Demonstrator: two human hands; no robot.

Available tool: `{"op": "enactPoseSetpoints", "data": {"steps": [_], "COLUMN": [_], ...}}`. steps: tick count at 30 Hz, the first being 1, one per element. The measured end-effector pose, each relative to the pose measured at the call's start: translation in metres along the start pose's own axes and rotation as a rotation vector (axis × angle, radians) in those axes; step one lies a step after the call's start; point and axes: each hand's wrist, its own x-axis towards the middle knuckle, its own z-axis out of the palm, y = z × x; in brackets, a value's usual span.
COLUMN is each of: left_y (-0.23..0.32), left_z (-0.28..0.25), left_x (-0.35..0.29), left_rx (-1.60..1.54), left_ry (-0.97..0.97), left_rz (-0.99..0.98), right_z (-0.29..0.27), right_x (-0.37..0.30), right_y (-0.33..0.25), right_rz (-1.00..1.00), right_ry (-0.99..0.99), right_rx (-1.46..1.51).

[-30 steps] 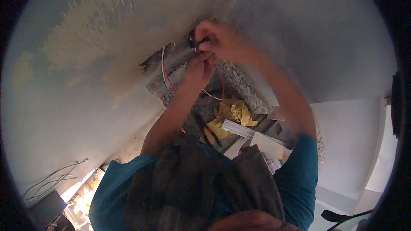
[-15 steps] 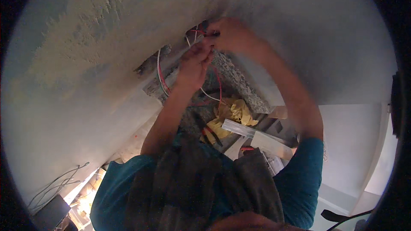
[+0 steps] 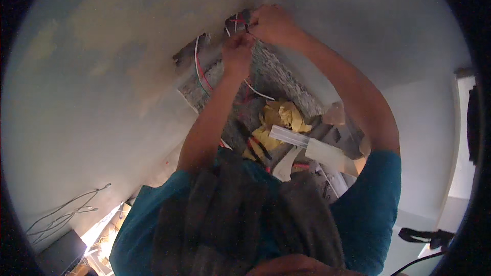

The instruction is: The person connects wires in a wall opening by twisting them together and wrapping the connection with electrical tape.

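My left hand [image 3: 238, 51] is raised at the wall corner, fingers closed in a pinch around electrical wire; a white wire [image 3: 262, 93] trails out below it. Right beside it, my right hand [image 3: 273, 24] pinches at the same wiring, its fingers bent at the edge of a recessed wall opening [image 3: 229, 22]. Inside that opening run red and white wires [image 3: 236, 21]. A small dark piece shows between the two hands, too blurred to name. The wire ends are hidden by my fingers.
Left of my hands, a second wall hole [image 3: 183, 53] has white, red and green wires [image 3: 199, 64] hanging from it. Below lie yellow crumpled material [image 3: 291, 117], dark-handled pliers [image 3: 260, 145] and a clear plastic strip [image 3: 289, 136]. Grey cables [image 3: 66, 214] stick out at lower left.
Both hands appear a little higher in the view, still close together at the opening. The red wire loop below my left hand no longer hangs out as widely. The view has shifted slightly.
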Motion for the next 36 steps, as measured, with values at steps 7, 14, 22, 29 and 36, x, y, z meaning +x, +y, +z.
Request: {"op": "enactPoseSetpoints", "data": {"steps": [7,14,22,29,36], "left_y": [0.000,0.032,0.027,0.019,0.005], "left_z": [-0.021,-0.011,0.003,0.001,0.007], "left_x": [0.018,0.012,0.005,0.007,0.004], "left_rx": [-0.114,-0.325,-0.546,-0.663,-0.783], "left_ry": [-0.119,-0.236,-0.282,-0.325,-0.335], "left_rz": [-0.119,-0.473,-0.493,-0.501,-0.483], "right_z": [-0.010,0.000,0.018,0.019,0.032], "right_x": [0.000,0.003,0.023,0.038,0.028], "right_y": [0.016,0.048,0.059,0.065,0.063], "right_rz": [-0.206,-0.205,-0.247,-0.331,-0.387], "right_ry": [0.051,-0.019,-0.256,-0.320,-0.144], "right_rx": [0.136,0.434,0.595,0.669,0.664]}}
